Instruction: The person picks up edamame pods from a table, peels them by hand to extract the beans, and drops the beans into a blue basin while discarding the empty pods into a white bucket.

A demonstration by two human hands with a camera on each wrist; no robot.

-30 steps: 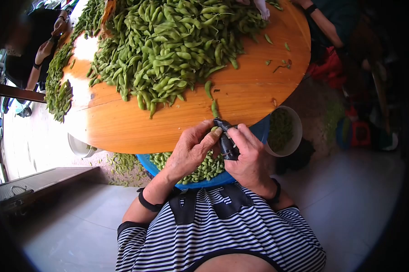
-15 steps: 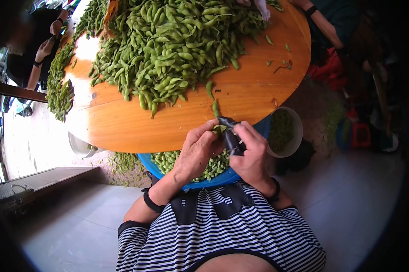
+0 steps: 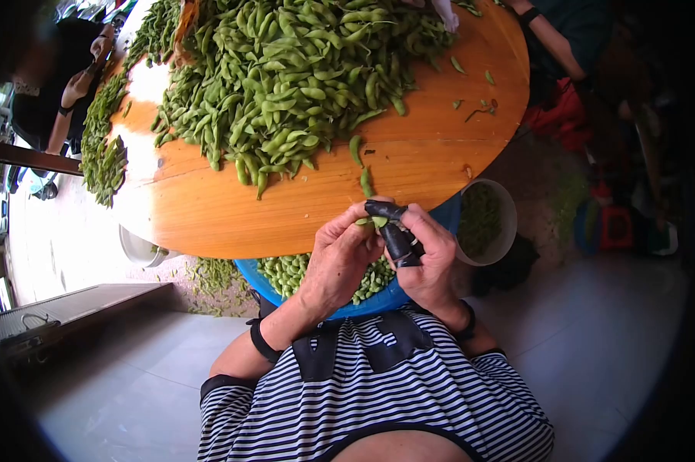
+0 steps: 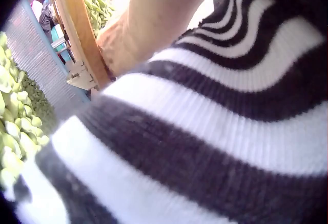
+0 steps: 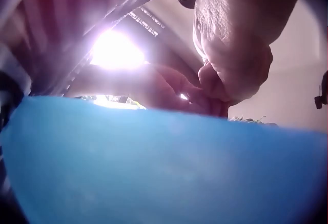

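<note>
In the head view, my left hand (image 3: 336, 258) pinches a green soybean pod (image 3: 379, 221) between thumb and fingers. Across from it, my right hand (image 3: 431, 258) bends its fingers toward the pod, two of them in black covers (image 3: 400, 245); the covered tips grip at the pod's end. Below both hands sits a blue basin (image 3: 363, 309) holding shelled beans (image 3: 282, 273). The right wrist view shows the basin's blue wall (image 5: 164, 167) with the hands above it. A striped shirt (image 4: 179, 126) fills most of the left wrist view.
A big heap of pods (image 3: 286, 85) covers much of the round wooden table (image 3: 247, 223). Two loose pods (image 3: 365, 182) lie near its front edge. A white bucket (image 3: 509, 223) stands at right, another bucket (image 3: 136, 250) at left. Other people's arms (image 3: 555, 46) reach in at the sides.
The pod has turned between the fingertips and more of its green now shows. My right hand's black-covered fingers have shifted slightly around it. The left hand has edged right.
</note>
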